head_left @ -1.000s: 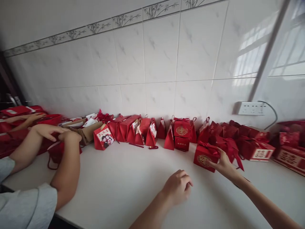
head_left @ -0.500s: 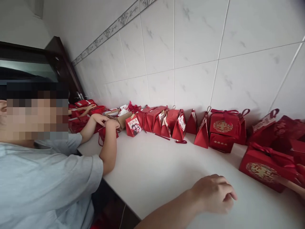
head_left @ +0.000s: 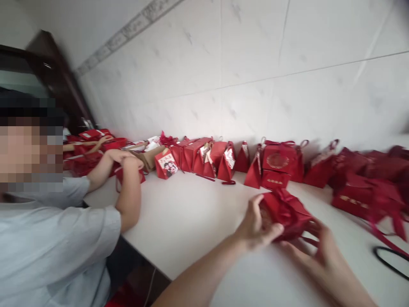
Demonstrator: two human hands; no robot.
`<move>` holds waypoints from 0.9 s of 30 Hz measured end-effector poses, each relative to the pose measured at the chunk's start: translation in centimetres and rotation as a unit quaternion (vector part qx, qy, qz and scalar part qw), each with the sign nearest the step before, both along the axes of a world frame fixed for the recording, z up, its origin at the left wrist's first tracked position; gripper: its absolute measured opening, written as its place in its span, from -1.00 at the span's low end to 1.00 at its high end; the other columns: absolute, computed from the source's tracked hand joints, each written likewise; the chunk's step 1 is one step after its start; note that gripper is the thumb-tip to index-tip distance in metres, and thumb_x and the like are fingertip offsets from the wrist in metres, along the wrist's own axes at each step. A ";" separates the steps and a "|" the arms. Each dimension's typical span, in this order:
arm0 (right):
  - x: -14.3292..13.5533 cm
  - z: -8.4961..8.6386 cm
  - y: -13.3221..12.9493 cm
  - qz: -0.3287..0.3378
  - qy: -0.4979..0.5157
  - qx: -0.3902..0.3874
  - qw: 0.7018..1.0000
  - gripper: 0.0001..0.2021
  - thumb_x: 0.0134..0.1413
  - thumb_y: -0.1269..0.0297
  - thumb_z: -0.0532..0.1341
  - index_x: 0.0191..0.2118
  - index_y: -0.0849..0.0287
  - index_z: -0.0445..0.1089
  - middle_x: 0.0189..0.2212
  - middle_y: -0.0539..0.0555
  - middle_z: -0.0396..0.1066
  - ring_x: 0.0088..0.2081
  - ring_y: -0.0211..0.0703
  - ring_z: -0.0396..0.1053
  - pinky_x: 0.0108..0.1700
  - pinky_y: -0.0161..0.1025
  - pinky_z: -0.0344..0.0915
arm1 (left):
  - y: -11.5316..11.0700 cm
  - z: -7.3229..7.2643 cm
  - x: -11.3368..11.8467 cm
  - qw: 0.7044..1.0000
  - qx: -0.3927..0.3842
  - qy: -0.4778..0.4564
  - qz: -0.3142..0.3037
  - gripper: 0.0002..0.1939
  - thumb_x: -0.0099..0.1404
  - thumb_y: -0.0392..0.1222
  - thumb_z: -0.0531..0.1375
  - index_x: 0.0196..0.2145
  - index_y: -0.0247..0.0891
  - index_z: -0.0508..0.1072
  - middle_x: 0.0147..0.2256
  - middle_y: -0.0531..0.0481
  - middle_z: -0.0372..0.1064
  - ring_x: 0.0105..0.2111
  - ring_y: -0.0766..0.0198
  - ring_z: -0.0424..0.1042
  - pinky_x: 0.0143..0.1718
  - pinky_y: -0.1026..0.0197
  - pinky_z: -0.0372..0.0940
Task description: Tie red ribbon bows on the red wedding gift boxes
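Note:
A red gift box [head_left: 271, 209] with a ribbon bow on top is between my two hands over the white table. My left hand [head_left: 257, 228] grips its left side, thumb across the near face and fingers at the far edge. On the near right side my right hand [head_left: 319, 251] curls round the box, its fingers partly hidden behind it. Motion blurs the box, and its underside cannot be seen. Just behind it stands another red box [head_left: 277, 161] with a round gold print, beside a red triangular box [head_left: 254, 170].
Several red boxes and pouches line the tiled wall [head_left: 249, 85]. A red box with a ribbon [head_left: 354, 198] sits at the right, near a black loop [head_left: 388, 258]. On the left, a person in a grey shirt [head_left: 60, 247] handles a red item. The table edge [head_left: 150, 260] runs below.
My left hand has risen from the bare table onto the red gift box. My right hand has come further into view, and the box now sits between both hands. The view has shifted right.

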State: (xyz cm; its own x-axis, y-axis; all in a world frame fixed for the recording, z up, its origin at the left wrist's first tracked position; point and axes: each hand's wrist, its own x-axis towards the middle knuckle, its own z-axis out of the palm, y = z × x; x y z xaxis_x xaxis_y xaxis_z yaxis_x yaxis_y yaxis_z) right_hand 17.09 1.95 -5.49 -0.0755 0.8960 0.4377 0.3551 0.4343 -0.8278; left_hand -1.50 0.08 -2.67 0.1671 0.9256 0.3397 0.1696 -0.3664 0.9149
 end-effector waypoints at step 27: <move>1.8 6.4 -2.3 0.109 -0.055 -0.164 0.979 -0.34 -0.07 -0.41 -0.02 -0.70 0.16 0.02 -0.73 -0.05 0.05 -0.64 -0.36 -0.02 -0.55 -0.31 -0.09 | 0.1 3.1 -1.8 0.999 -0.020 0.016 0.035 -0.61 0.20 0.18 0.04 -0.42 -0.24 0.22 -0.45 0.05 0.27 -0.43 0.28 0.27 -0.37 0.25 0.18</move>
